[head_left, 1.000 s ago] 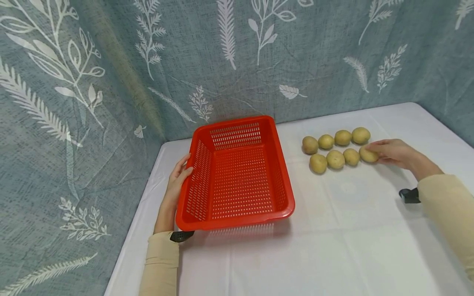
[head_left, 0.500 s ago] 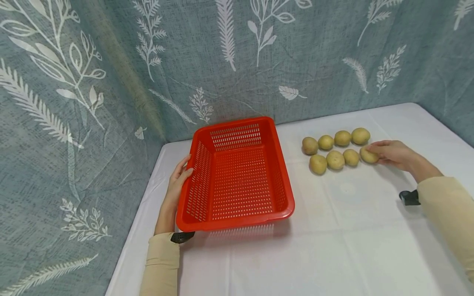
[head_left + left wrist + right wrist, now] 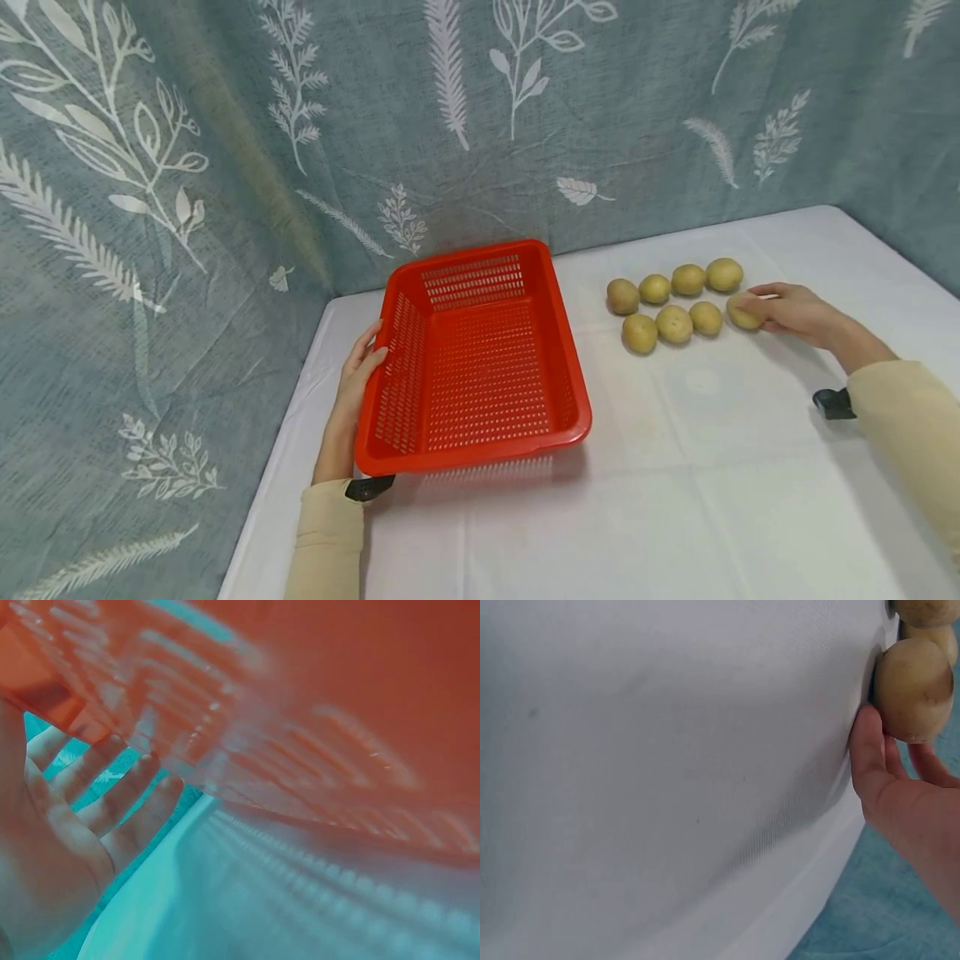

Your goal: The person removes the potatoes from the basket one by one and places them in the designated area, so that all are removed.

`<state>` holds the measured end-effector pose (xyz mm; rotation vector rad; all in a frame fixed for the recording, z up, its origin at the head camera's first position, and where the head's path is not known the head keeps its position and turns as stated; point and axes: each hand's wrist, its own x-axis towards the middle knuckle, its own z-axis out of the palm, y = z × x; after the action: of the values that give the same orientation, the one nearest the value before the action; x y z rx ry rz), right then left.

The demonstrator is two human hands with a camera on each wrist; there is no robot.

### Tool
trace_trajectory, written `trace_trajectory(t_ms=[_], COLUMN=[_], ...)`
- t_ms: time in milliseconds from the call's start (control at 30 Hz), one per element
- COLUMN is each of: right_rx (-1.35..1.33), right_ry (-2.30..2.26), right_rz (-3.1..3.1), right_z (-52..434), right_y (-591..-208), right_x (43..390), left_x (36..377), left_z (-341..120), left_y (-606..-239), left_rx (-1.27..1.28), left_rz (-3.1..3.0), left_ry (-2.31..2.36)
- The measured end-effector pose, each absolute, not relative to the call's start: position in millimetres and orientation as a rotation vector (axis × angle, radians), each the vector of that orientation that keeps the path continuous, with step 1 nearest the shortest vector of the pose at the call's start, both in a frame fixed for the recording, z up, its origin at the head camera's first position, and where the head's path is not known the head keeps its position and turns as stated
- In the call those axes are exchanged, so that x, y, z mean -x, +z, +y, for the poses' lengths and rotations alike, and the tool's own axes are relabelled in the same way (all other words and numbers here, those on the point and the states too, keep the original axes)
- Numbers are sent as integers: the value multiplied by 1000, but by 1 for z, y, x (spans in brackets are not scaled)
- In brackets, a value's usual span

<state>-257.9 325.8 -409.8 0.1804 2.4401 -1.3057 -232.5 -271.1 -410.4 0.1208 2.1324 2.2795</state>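
Note:
A red plastic basket (image 3: 487, 375) with slotted walls stands on the left part of the table. At its left rim my left hand (image 3: 352, 387) holds on, thumb over the edge; the left wrist view shows the other fingers (image 3: 139, 795) reaching against the outer wall. To the right, several potatoes lie in two short rows, the back one including a potato (image 3: 724, 274) at its right end. My right hand (image 3: 806, 317) pinches the potato (image 3: 745, 310) at the right end of the front row. In the right wrist view, fingers and thumb touch that potato (image 3: 913, 690) from its near side.
A white cloth (image 3: 675, 500) covers the table. Blue-green curtains (image 3: 600, 125) with white leaf patterns hang behind it and along the left side. Dark wrist-worn devices, such as the one at the right cuff (image 3: 834, 404), sit near both wrists.
The whole head view has shifted slightly. The potato at my right hand now shows a small gap from its front-row neighbour. My left hand keeps its place on the basket rim.

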Motion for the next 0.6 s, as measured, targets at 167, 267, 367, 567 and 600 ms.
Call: trace_trajectory(t_ms=[167,267,367,567,600], right_rx=[-90,-47,-5,79,90], right_ry=[-1215,-1136,-1062,-920,-896], right_rz=[2468,2502,2537,2639,2658], right_z=[317,315,311,305,305], right_y=[-406,-404,-402,-402,-403], right_x=[258,256,256,256,256], left_x=[226,225,225,226,227], left_z=[-281,-287,-292,-300,-301], left_y=[-407,-404,-400,-387,-384], left_rx=[-90,-122,-149,-232,-243], left_rz=[2174,2226,2318,2561,2599], left_ry=[2180,2084,1965,1621,1553])
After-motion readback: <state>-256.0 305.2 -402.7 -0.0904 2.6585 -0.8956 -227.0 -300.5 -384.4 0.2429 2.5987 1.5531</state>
